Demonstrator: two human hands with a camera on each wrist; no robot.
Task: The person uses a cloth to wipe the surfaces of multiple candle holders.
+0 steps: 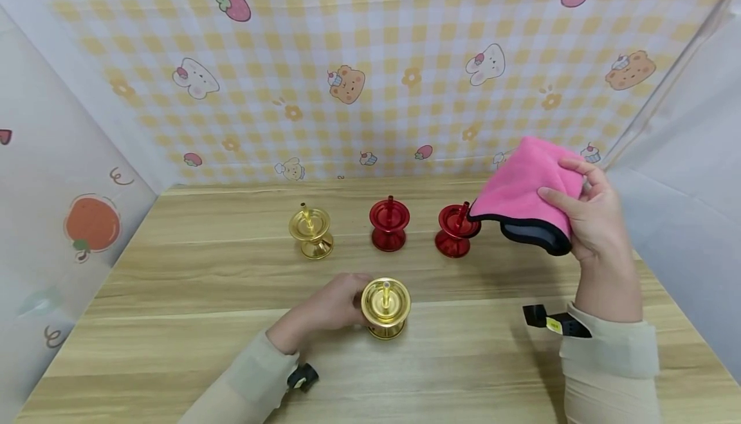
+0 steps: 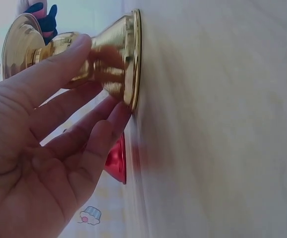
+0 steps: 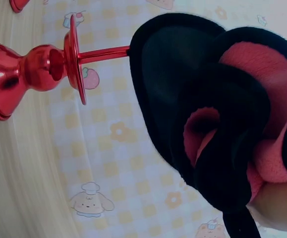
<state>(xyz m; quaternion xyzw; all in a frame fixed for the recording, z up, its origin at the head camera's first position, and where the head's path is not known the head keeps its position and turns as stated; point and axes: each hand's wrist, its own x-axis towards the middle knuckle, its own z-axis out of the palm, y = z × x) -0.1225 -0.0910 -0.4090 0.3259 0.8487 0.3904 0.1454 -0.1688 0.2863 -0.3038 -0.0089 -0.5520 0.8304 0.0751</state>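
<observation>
My left hand (image 1: 338, 302) grips a gold candle holder (image 1: 386, 305) by its waist at the front middle of the table; in the left wrist view, thumb and fingers wrap the gold holder (image 2: 114, 59), its base at the tabletop. Raised at the right, my right hand (image 1: 599, 218) pinches a pink cloth with black edging (image 1: 529, 183). The cloth's left corner overlaps the right red holder (image 1: 453, 231) in the head view. In the right wrist view the cloth (image 3: 267, 64) is bunched, its dark edge at the tip of the red holder's spike (image 3: 106, 53).
Behind my left hand, another gold holder (image 1: 312, 234) stands at the back left of the wooden table (image 1: 191, 269), and a second red holder (image 1: 389, 224) at the back middle. A patterned curtain (image 1: 382, 38) hangs behind the table; pale walls flank both sides.
</observation>
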